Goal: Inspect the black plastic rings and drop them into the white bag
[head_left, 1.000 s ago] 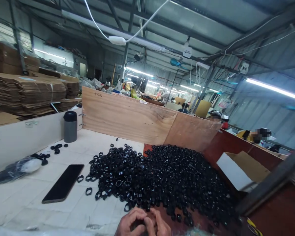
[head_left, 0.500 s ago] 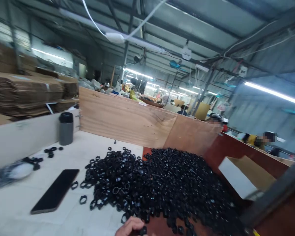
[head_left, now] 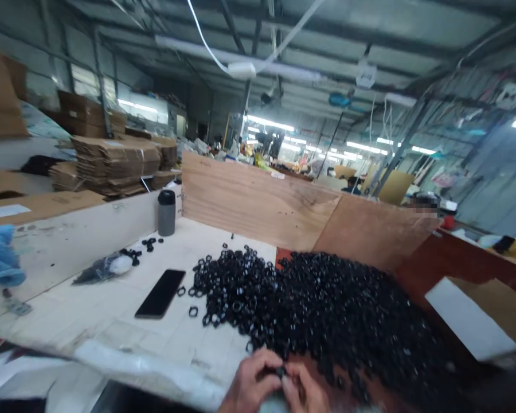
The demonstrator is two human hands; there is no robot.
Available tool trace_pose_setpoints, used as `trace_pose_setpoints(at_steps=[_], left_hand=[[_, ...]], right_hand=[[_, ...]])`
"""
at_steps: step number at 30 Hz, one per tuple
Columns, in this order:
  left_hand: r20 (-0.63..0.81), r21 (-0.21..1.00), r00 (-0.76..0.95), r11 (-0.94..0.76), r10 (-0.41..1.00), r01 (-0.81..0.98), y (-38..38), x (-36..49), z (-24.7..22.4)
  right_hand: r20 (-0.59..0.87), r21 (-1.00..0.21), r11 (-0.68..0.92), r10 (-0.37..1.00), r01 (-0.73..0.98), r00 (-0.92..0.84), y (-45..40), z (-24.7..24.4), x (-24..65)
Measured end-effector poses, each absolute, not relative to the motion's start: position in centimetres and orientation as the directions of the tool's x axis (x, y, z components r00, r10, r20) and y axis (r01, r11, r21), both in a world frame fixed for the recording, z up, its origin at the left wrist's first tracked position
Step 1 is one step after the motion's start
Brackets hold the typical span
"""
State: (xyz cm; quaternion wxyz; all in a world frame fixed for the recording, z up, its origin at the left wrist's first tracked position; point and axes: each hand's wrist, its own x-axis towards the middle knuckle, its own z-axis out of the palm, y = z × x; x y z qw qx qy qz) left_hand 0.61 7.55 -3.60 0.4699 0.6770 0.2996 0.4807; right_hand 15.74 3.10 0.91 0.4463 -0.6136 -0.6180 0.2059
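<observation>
At the bottom middle of the head view, my left hand (head_left: 251, 380) and my right hand (head_left: 305, 389) meet fingertip to fingertip. Both pinch one small black ring-shaped part (head_left: 280, 372), mostly covered by the fingers. Just beyond them spreads a large pile of similar black rings (head_left: 327, 304), heaped over the white and red-brown table surface. A few single rings lie loose at the pile's left edge, one of them a black ring (head_left: 193, 311) with an open centre.
Left of the pile lies a phone (head_left: 160, 293). Farther left are a bag of dark parts (head_left: 105, 268) and a grey tumbler (head_left: 167, 213). Wooden boards (head_left: 258, 201) wall the table's back. An open carton (head_left: 470, 318) stands at right; stacked cardboard (head_left: 116, 163) lies beyond the left wall.
The view has swung left and tilted down, so the scene sits farther right. Both hands now show with the black ring between them; before, mainly one hand was visible at the bottom edge.
</observation>
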Motion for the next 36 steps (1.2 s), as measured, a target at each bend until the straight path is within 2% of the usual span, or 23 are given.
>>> trace_pose_setpoints(at_steps=[5,10,13,15,17,19,21,23,25,28,33,36], left_hand=[[0.420,0.900,0.410,-0.430,0.810,-0.072,6.6,0.3,-1.2],[0.410,0.892,0.526,-0.447,0.745,-0.063,6.4,0.8,-1.7],[0.435,0.866,0.571,-0.497,0.697,-0.053,5.9,0.4,-1.4],[0.413,0.850,0.651,-0.526,0.637,-0.024,5.5,-0.2,-0.9],[0.327,0.837,0.745,-0.544,0.581,0.058,5.3,-0.8,-0.1],[0.240,0.807,0.717,-0.546,0.654,0.227,5.5,-1.5,0.4],[0.231,0.743,0.492,-0.479,0.839,0.468,6.1,-2.0,0.3],[0.290,0.653,0.218,-0.359,0.932,0.667,6.9,-2.2,-0.6],[0.350,0.560,0.120,-0.309,0.929,0.769,7.7,-1.8,-1.7],[0.394,0.471,0.187,-0.372,0.900,0.800,8.4,-0.2,-3.0],[0.396,0.509,0.279,-0.462,0.875,0.727,8.2,2.4,-3.3],[0.412,0.556,0.275,-0.479,0.869,0.679,7.7,2.4,-3.0]], right_hand=[[0.007,-0.953,-0.049,0.983,0.298,0.183,0.7,0.8,16.5],[-0.006,-0.950,-0.084,0.968,0.300,0.252,-0.5,1.0,16.2],[-0.134,-0.945,-0.201,0.958,0.257,0.255,-1.1,0.9,16.2],[-0.168,-0.915,-0.235,0.961,0.327,0.221,-1.3,1.0,17.3],[-0.054,-0.845,-0.193,0.959,0.499,0.280,-1.3,1.2,19.3],[0.190,-0.718,-0.186,0.874,0.670,0.447,-1.2,1.1,21.9],[0.352,-0.564,-0.230,0.802,0.793,0.483,-0.8,0.6,24.3],[0.373,-0.485,-0.233,0.817,0.843,0.440,-0.2,-0.4,25.8],[0.385,-0.471,-0.171,0.843,0.866,0.376,0.7,-1.5,26.1],[0.426,-0.494,-0.068,0.850,0.867,0.309,2.1,-2.6,24.8],[0.397,-0.562,-0.002,0.877,0.827,0.271,4.1,-2.8,22.1],[0.372,-0.607,0.017,0.889,0.794,0.266,4.2,-2.9,21.5]])
